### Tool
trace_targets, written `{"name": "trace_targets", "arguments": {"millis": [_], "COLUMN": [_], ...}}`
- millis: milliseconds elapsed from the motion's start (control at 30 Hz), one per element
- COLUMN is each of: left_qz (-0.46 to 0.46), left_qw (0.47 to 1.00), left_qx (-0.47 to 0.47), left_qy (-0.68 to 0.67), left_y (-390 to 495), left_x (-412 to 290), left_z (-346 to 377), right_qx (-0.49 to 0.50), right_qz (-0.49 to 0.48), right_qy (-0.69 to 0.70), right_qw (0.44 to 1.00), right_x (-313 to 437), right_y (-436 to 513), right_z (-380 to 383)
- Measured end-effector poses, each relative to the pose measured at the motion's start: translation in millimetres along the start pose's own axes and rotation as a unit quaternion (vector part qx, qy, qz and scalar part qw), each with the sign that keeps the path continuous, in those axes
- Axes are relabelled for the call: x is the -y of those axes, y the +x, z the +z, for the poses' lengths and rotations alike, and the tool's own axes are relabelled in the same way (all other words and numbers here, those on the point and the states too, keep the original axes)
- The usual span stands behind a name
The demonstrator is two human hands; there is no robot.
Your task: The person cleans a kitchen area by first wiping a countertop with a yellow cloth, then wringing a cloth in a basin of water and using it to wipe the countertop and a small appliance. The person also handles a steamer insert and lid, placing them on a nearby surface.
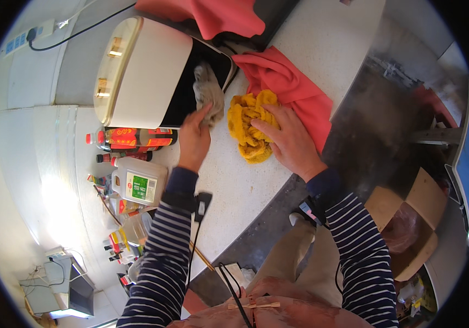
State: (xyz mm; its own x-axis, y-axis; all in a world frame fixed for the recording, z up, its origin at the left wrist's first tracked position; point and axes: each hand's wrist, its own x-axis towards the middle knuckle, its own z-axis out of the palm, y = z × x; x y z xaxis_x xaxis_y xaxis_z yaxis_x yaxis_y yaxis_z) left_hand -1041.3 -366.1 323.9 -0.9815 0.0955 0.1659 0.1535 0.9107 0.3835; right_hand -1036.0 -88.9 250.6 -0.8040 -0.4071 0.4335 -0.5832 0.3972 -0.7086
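Observation:
My left hand (195, 141) holds the near end of a crumpled grey cloth (209, 92). That cloth lies against the glossy black front panel (181, 96) of a white countertop appliance with gold knobs. On the white table, my right hand (291, 141) touches a bunched yellow terry cloth (250, 117). Its fingers are spread and bent over the folds; whether they grip is not plain. Beyond the yellow cloth, a red-pink cloth (287, 90) is spread to the table's edge.
Sauce bottles (136, 137) and a white plastic jug (142, 180) stand along the wall, left of my left arm. Another red cloth (214, 16) hangs over a dark object at the back. An open cardboard box (420, 201) is at the right, beyond the table edge (265, 213).

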Motion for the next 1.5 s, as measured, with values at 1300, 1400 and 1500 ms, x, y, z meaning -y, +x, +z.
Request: {"name": "trace_targets", "arguments": {"millis": [1300,1400,1500], "left_qz": [-0.166,-0.134,-0.161], "left_qw": [0.952,0.962,0.962], "left_qx": [0.18,0.151,0.157], "left_qy": [0.184,0.183,0.156], "left_y": [-238,-244,-242], "left_x": [-24,-22,-23], "left_z": [-28,-29,-30], "right_qx": [0.023,0.067,0.111], "right_qz": [-0.17,-0.199,-0.182], "right_qy": [0.094,0.003,-0.118], "right_qw": [0.981,0.978,0.97], "right_x": [104,103,96], "right_y": [81,109,118], "right_z": [98,129,147]}}
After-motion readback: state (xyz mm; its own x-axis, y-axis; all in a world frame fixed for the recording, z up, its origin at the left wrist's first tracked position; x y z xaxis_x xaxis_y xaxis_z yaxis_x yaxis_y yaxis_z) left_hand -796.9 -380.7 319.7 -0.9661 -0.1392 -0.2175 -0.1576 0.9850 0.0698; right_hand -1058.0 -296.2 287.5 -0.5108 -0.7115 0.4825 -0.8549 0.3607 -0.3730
